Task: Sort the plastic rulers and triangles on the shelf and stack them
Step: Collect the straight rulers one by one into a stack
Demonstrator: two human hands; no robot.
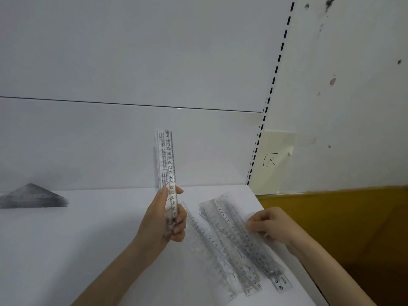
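Rulers [167,164] upright in my left hand [164,219], more lying by my right.
My left fingers and thumb curl round the lower end of this clear plastic bundle, its long axis vertical. The loose pile [234,246] lies flat on the white shelf [88,239] just right of that hand, running diagonally, far-left to near-right. My right hand [272,225] rests curled on its far part; whether it pinches anything, I cannot tell. Stacked triangles [33,196] sit far left, blurred.

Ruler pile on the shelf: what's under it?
Only the white shelf shows under the ruler pile. The right hand covers its edge, hiding that bit.
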